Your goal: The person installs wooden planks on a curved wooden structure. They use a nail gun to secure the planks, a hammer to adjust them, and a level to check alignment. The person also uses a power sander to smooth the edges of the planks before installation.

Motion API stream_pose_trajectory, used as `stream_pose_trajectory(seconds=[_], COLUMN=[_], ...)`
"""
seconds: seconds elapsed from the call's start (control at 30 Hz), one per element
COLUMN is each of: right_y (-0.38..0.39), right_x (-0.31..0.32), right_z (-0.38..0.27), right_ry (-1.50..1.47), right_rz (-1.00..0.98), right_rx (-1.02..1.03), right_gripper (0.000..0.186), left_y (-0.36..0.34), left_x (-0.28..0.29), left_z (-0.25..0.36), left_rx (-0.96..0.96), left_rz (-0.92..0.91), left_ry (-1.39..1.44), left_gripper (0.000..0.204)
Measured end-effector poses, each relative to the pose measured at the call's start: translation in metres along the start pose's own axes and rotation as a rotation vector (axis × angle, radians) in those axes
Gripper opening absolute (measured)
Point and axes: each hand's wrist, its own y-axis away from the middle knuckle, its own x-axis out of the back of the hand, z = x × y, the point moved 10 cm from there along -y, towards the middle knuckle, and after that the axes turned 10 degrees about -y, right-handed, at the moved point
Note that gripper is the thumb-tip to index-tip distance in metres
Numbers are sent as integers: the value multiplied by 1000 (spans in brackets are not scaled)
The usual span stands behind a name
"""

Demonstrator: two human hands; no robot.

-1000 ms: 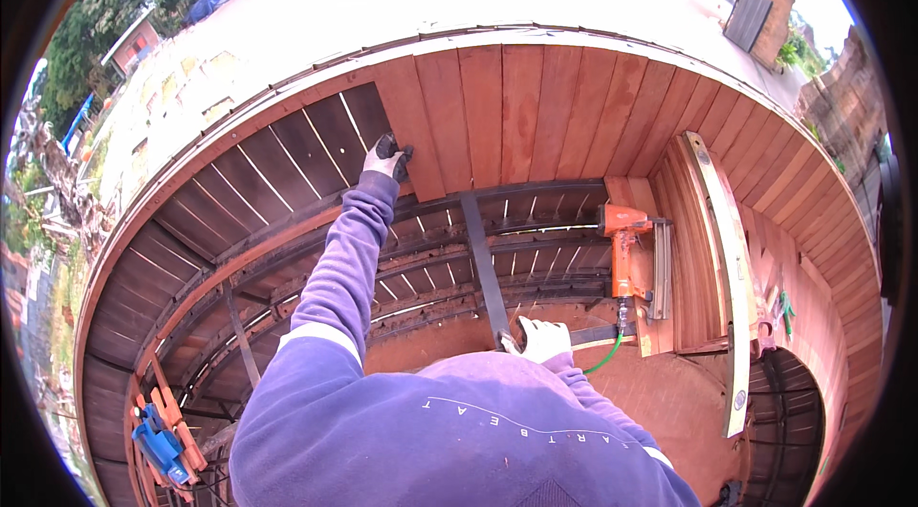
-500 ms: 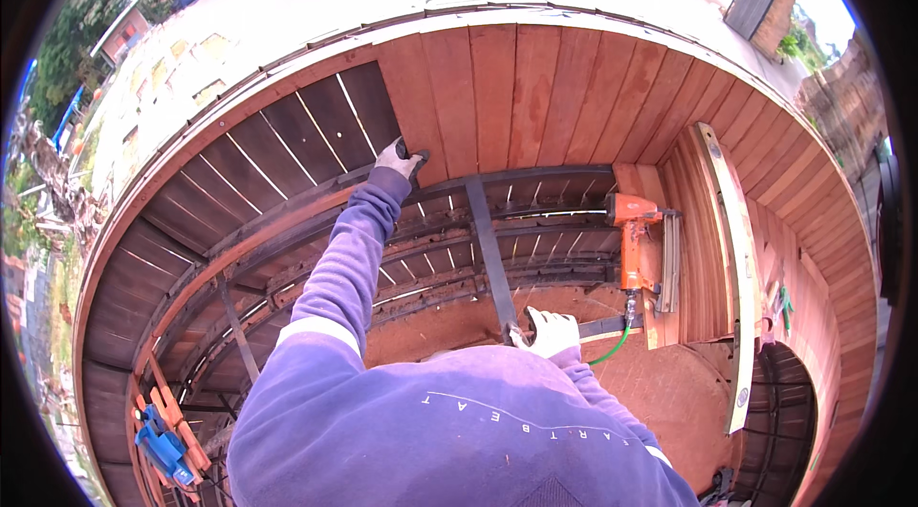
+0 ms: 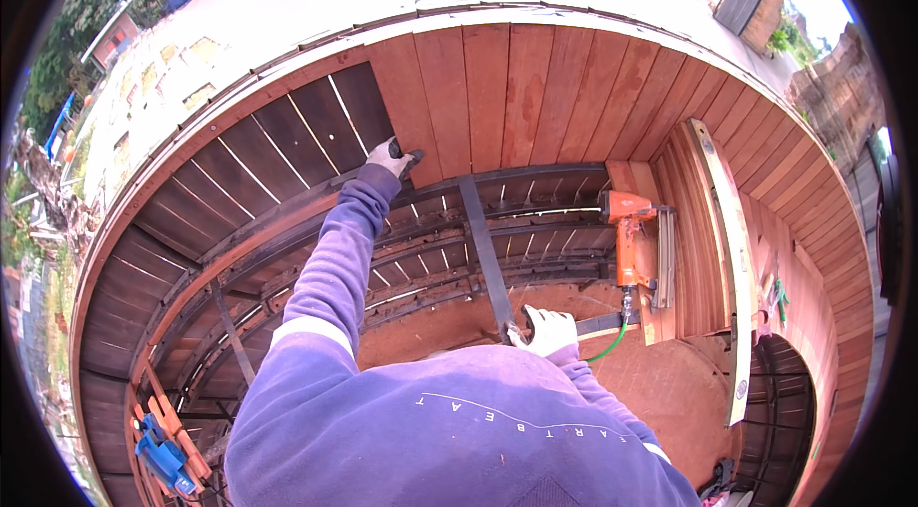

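Observation:
My left hand (image 3: 394,159), in a light glove with dark fingertips, grips the lower part of the exposed edge of a reddish wooden plank (image 3: 402,110) on the curved wall. My gloved right hand (image 3: 543,329) is low beside a dark steel strut (image 3: 486,249), fingers curled; what it holds is hard to make out. An orange nail gun (image 3: 627,244) with a green hose (image 3: 607,351) rests right of the strut, against wooden boards.
Dark slats (image 3: 296,139) with gaps continue leftward over steel rails. A long pale level (image 3: 727,239) leans across the panelling at right. A blue power tool (image 3: 161,454) lies among wood pieces lower left. Below is a brown floor (image 3: 669,392); beyond the rim, a pale yard.
The whole scene sits higher in the picture than one second ago. My left hand has slid slightly down the plank's edge; my right hand stays by the strut.

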Motion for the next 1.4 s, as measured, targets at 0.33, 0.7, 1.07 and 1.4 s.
stream_pose_trajectory(seconds=[0.33,0.7,1.07,1.4], right_y=[0,1,0,0], right_x=[-2,3,3,2], right_z=[-1,0,-2,0], right_ry=[14,9,-12,-25], right_rz=[1,36,-52,-75], right_rx=[9,-2,-43,-56], right_gripper=[60,59,64,66], left_y=[-2,-9,-10,2], left_x=[2,-1,3,7], left_z=[-7,-7,-24,9], left_rx=[42,10,24,63], left_rz=[-29,-87,-54,-48], left_ry=[-15,-97,-124,-102], left_gripper=[36,42,33,39])
